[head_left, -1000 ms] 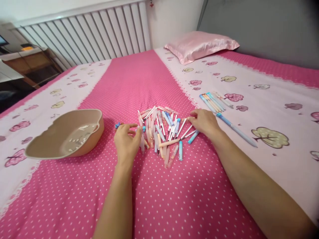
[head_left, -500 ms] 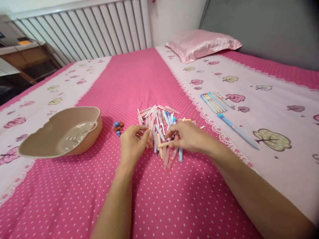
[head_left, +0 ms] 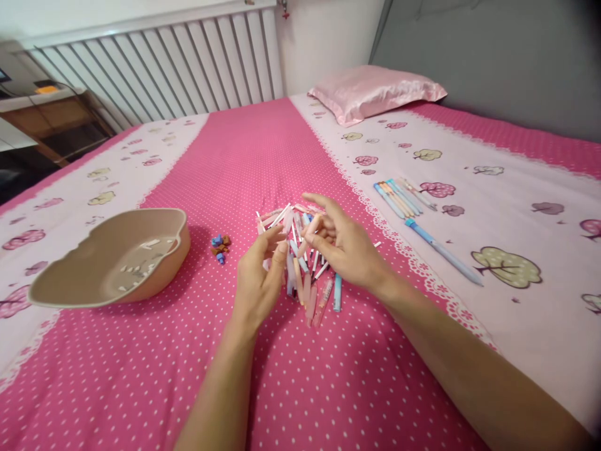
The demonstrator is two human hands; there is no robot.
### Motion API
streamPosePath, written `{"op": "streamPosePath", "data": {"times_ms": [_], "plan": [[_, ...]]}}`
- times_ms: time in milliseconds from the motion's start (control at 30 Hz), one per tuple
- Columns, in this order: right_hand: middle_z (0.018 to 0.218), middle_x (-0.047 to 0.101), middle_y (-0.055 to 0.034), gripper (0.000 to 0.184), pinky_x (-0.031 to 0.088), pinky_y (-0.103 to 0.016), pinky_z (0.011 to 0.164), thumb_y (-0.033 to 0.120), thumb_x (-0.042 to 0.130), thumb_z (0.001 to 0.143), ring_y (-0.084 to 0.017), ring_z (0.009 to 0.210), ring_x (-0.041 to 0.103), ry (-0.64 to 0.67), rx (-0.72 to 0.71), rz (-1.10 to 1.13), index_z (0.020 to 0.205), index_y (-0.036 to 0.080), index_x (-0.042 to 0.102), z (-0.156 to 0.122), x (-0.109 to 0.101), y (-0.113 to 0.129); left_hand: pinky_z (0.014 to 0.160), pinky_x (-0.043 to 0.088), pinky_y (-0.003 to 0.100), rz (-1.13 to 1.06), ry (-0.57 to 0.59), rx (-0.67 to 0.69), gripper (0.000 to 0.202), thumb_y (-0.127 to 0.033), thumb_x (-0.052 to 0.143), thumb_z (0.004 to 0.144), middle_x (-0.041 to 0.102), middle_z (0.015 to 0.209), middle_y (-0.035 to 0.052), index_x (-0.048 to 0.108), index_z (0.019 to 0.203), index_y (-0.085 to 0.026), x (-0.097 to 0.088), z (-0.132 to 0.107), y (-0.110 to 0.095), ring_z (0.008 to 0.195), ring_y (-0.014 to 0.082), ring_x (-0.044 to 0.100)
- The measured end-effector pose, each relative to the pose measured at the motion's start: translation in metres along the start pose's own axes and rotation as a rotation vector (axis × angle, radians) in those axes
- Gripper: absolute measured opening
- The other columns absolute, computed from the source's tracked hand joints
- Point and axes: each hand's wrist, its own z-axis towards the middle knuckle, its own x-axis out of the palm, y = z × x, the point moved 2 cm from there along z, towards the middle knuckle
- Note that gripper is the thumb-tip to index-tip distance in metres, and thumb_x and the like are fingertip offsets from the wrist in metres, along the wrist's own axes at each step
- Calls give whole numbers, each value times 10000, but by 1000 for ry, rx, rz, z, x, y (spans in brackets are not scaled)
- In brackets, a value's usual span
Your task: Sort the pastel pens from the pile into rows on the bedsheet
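A loose pile of pen parts (head_left: 300, 272), with pink, peach, lilac and blue barrels and thin white refills, lies on the bedspread in front of me. My right hand (head_left: 335, 241) is over the pile, its thumb and fingers closed on a peach pen barrel (head_left: 310, 235) that tilts upward. At the pile's left side is my left hand (head_left: 260, 266), fingers curled with a gap between thumb and forefinger; I see nothing clearly held there. Small blue and brown pieces (head_left: 220, 248) form a cluster to the left of that hand.
A beige basin (head_left: 106, 257) with small white pieces inside stands at the left. On the right, several pens (head_left: 399, 197) lie side by side, with a single blue pen (head_left: 444, 252) nearer me. A pink pillow (head_left: 375, 94) rests at the back, before a white radiator (head_left: 164, 66).
My right hand has lifted the peach barrel and turned it more upright, moving slightly left. My left hand has shifted a little right and its thumb has come away from the forefinger.
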Motion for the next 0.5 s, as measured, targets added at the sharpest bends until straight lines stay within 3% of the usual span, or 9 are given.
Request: {"op": "streamPosePath", "data": {"times_ms": [133, 233, 333, 400, 500], "plan": [[1126, 656, -51, 400, 511, -320, 867, 119, 479, 880, -157, 967, 643, 53, -71, 87, 1265, 223, 518, 0, 4, 3, 941, 455, 376, 36, 139, 69, 446, -366, 436, 932, 589, 1270, 118, 437, 1348, -207, 12, -4, -5, 1143, 234, 569], [1195, 643, -58, 386, 463, -342, 962, 84, 447, 882, -163, 1079, 609, 74, -109, -9, 1229, 203, 570, 0, 7, 7, 912, 471, 383, 91, 172, 79, 466, -350, 422, 935, 578, 1281, 126, 388, 1377, -207, 17, -6, -2, 1140, 252, 573], [1243, 624, -54, 373, 417, -365, 1022, 110, 425, 906, -165, 1163, 563, 119, -174, -74, 1225, 215, 589, 0, 9, 12, 837, 493, 379, 111, 154, 8, 463, -354, 398, 941, 633, 1178, 122, 373, 1379, -204, 18, -7, 2, 1031, 255, 625], [1258, 614, -42, 373, 414, -380, 1026, 145, 437, 916, -169, 1175, 554, 133, -198, -77, 1250, 245, 571, 0, 6, 13, 862, 476, 373, 102, 116, -3, 430, -364, 387, 946, 612, 1220, 106, 402, 1353, -227, 16, -6, 0, 1066, 248, 605], [1157, 656, -47, 428, 491, -365, 922, 191, 495, 900, -174, 1042, 619, 14, -97, -51, 1321, 264, 498, 5, -10, 6, 881, 448, 341, 59, 50, 6, 360, -378, 361, 955, 588, 1249, 80, 478, 1263, -234, 12, -5, -4, 1095, 221, 576]]}}
